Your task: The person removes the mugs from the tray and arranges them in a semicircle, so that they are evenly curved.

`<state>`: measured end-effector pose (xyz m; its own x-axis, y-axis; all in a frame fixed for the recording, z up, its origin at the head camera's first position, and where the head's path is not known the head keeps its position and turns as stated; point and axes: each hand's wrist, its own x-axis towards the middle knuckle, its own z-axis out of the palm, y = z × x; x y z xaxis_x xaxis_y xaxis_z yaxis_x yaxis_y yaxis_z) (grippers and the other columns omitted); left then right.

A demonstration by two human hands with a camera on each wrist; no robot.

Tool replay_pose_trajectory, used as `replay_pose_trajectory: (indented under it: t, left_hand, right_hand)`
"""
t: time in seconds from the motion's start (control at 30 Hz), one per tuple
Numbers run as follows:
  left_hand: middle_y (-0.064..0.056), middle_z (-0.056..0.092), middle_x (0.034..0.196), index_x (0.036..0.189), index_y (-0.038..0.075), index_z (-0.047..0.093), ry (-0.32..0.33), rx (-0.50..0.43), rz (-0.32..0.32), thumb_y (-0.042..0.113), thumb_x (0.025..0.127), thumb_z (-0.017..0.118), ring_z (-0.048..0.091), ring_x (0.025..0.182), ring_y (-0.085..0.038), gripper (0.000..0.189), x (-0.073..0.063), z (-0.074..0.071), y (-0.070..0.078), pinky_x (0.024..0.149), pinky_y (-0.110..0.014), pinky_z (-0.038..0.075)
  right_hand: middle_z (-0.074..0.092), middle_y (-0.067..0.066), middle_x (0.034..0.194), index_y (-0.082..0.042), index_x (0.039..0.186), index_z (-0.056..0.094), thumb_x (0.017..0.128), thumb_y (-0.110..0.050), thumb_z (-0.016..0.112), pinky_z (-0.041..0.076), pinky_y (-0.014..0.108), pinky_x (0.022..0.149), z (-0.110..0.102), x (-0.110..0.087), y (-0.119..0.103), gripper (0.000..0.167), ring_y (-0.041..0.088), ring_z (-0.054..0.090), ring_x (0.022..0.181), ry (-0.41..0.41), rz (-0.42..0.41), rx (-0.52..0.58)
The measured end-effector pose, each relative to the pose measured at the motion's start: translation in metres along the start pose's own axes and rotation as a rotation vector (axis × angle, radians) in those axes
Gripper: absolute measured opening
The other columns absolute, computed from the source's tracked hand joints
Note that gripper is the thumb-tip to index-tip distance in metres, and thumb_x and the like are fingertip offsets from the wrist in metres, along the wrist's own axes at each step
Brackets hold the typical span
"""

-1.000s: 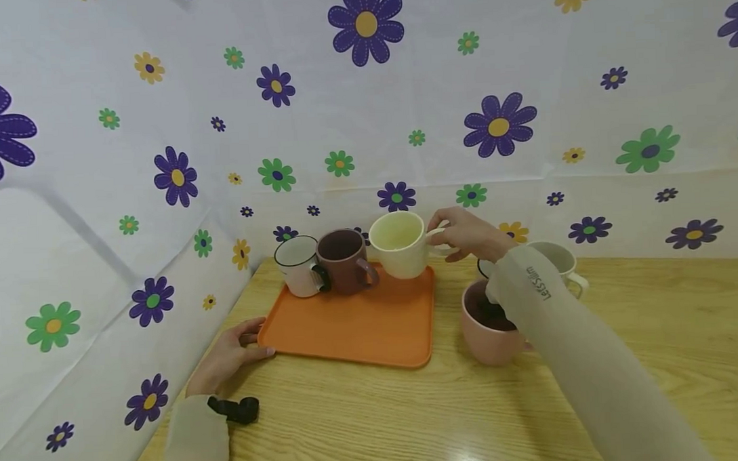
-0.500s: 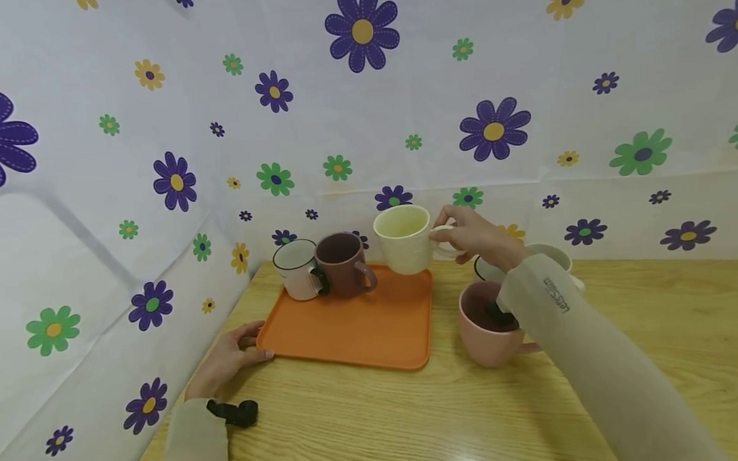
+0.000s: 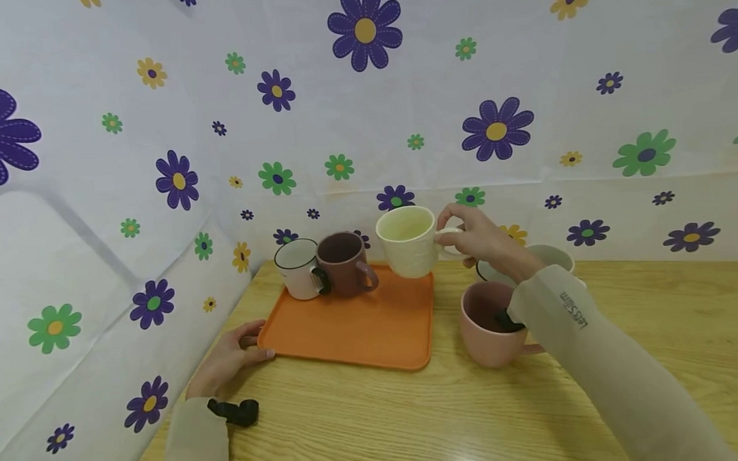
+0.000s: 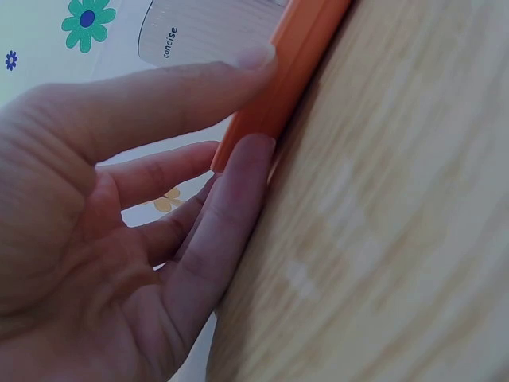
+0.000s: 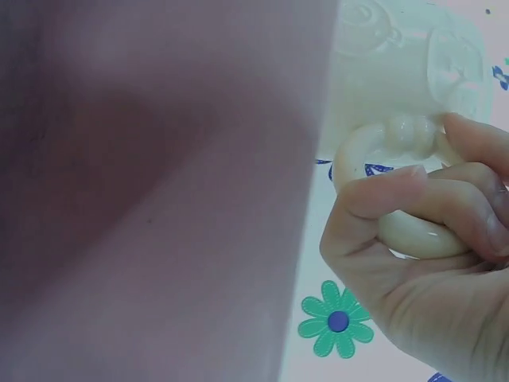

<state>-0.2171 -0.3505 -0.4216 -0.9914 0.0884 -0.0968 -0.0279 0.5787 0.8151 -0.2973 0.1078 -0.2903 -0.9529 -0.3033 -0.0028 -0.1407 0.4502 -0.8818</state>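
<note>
Your right hand (image 3: pixel 486 240) pinches the cream mug (image 3: pixel 408 251) above the orange tray (image 3: pixel 354 333), which holds a white mug (image 3: pixel 297 277) and a maroon mug (image 3: pixel 340 273); your left hand (image 3: pixel 227 357) pinches its corner; a pink mug (image 3: pixel 491 341) stands beside it

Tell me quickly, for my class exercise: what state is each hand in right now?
Left hand: closed, gripping a corner of the orange tray.
Right hand: closed, holding the pale yellow mug by its handle.
</note>
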Motion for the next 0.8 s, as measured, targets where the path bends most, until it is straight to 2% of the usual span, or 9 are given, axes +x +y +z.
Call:
replay_pose_trajectory:
  t: [0.2, 0.37, 0.5, 0.63, 0.8]
  left_hand:
    - [-0.028, 0.056, 0.137, 0.150, -0.010, 0.039, -0.007, -0.023, 0.008, 0.013, 0.090, 0.078, 0.059, 0.119, -0.037, 0.075, -0.001, 0.001, 0.002, 0.088, -0.021, 0.047]
    - [-0.030, 0.056, 0.136, 0.150, -0.012, 0.037, -0.004, -0.040, -0.001, 0.011, 0.091, 0.077, 0.058, 0.119, -0.038, 0.075, -0.002, 0.002, 0.002, 0.085, -0.019, 0.047]
    - [-0.030, 0.057, 0.135, 0.150, -0.013, 0.036, -0.006, -0.054, -0.004, 0.009, 0.091, 0.076, 0.059, 0.118, -0.037, 0.074, -0.002, 0.002, 0.003, 0.084, -0.019, 0.047]
    - [-0.029, 0.057, 0.134, 0.150, -0.012, 0.036, -0.011, -0.044, -0.003, 0.011, 0.091, 0.077, 0.059, 0.118, -0.037, 0.076, -0.003, 0.002, 0.004, 0.087, -0.025, 0.048]
    - [-0.028, 0.054, 0.139, 0.151, -0.009, 0.038, -0.007, 0.000, -0.011, 0.016, 0.091, 0.077, 0.056, 0.122, -0.039, 0.076, -0.001, 0.002, 0.002, 0.103, -0.046, 0.044]
  right_hand:
    - [0.041, 0.009, 0.088, -0.007, 0.115, 0.051, 0.100, -0.014, 0.060, 0.047, 0.028, 0.053, -0.005, -0.001, -0.007, 0.018, 0.018, 0.038, 0.066, 0.013, -0.014, -0.003]
    - [0.036, 0.003, 0.067, -0.005, 0.114, 0.052, 0.102, -0.012, 0.058, 0.043, 0.027, 0.050, -0.013, -0.004, -0.013, 0.015, 0.015, 0.034, 0.060, 0.012, -0.020, 0.023]
    - [0.035, 0.000, 0.063, -0.004, 0.113, 0.051, 0.103, -0.012, 0.057, 0.039, 0.027, 0.050, -0.018, -0.010, -0.014, 0.015, 0.013, 0.034, 0.058, 0.007, -0.034, 0.039]
    - [0.032, -0.002, 0.061, -0.003, 0.112, 0.049, 0.104, -0.012, 0.056, 0.038, 0.028, 0.051, -0.022, -0.016, -0.013, 0.015, 0.012, 0.031, 0.056, -0.006, -0.040, 0.068]
    - [0.029, -0.004, 0.059, -0.002, 0.115, 0.047, 0.104, -0.012, 0.055, 0.037, 0.030, 0.052, -0.025, -0.021, -0.010, 0.016, 0.011, 0.028, 0.054, -0.020, -0.044, 0.091]
